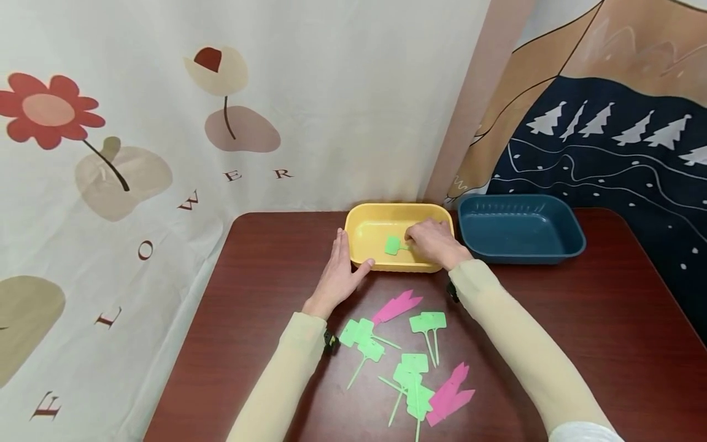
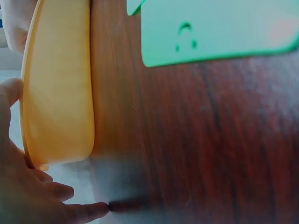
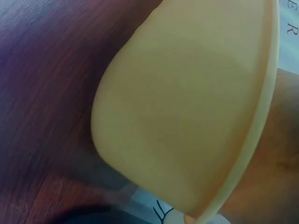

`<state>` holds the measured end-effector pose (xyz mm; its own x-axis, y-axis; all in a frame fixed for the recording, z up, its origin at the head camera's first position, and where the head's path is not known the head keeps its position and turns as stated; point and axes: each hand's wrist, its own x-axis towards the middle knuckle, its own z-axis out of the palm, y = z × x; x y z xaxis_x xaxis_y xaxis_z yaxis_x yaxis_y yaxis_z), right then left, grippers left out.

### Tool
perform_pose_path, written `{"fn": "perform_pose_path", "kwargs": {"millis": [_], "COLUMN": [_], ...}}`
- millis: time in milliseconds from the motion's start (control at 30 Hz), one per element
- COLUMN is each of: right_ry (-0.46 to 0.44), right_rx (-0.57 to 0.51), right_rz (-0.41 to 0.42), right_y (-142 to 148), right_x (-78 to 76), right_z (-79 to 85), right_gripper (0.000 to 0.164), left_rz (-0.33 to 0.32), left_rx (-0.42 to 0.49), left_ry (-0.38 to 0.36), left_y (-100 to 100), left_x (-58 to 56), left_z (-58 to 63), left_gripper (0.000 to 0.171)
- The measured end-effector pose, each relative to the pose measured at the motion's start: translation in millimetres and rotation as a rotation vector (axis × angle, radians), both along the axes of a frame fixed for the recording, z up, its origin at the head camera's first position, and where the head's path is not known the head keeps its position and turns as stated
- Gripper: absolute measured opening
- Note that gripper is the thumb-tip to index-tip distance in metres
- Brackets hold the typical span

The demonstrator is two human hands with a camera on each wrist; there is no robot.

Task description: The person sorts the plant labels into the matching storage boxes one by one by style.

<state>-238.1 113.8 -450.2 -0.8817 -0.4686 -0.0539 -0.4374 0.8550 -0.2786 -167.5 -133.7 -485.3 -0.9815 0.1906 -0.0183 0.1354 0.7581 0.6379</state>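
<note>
Two-handed, working at the yellow tray (image 1: 367, 236) by the middle of the table's (image 1: 276, 276) far edge. Bracing the tray with the left hand (image 1: 339, 271), laying fairly straight fingers along its left wall and setting the thumb apart on the front rim. Reaching inside with the right hand (image 1: 434, 240), bending fingers near the stem of a green tag (image 1: 392, 245) on the tray floor; hiding the fingertips, so leaving no way of telling whether clamping on the stem. Probably setting down or picking up that tag, calling next for a clean release or a firm pinch. Counting two trays, including a blue tray (image 1: 516, 230) toward the far right corner; one green tag inside the yellow tray; toward the near edge, three loose green tags (image 1: 371, 350) leftward, two rightward, at least four overlapping nearest; also two clusters of pink pieces (image 1: 396, 308), overlapping too much for counting singly.
</note>
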Motion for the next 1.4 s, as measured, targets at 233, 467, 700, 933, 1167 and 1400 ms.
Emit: {"fn": "perform_pose_path", "kwargs": {"millis": [233, 467, 700, 933, 1167, 1400], "right_ry": [0.084, 0.234, 0.31, 0.337, 0.374, 0.336], "right_rx": [-0.026, -0.106, -0.14, -0.155, -0.084, -0.06], "right_rz": [-0.044, 0.029, 0.064, 0.069, 0.122, 0.15], "right_y": [4.6, 9.4, 20.3, 37.4, 39.8, 37.1], "right_x": [13.2, 51.8, 95.8, 133.5, 155.1, 173.2], "right_z": [6.7, 16.9, 19.6, 4.2, -15.3, -30.1], "right_gripper": [0.038, 0.044, 0.041, 0.023, 0.012, 0.019], "left_rz": [-0.006, -0.006, 0.01, 0.006, 0.015, 0.005], "left_rx": [0.006, 0.004, -0.011, -0.022, -0.013, -0.005], "left_ry": [-0.008, 0.005, 0.012, 0.017, 0.026, 0.011], "left_y": [-1.2, -3.1, -4.0, -1.7, -1.3, 1.2], "left_x": [-3.4, -4.7, -5.5, -6.4, -4.8, -3.6], "left_z": [1.7, 0.7, 0.7, -1.0, -2.4, -6.0], "left_gripper": [0.102, 0.102, 0.102, 0.102, 0.101, 0.103]}}
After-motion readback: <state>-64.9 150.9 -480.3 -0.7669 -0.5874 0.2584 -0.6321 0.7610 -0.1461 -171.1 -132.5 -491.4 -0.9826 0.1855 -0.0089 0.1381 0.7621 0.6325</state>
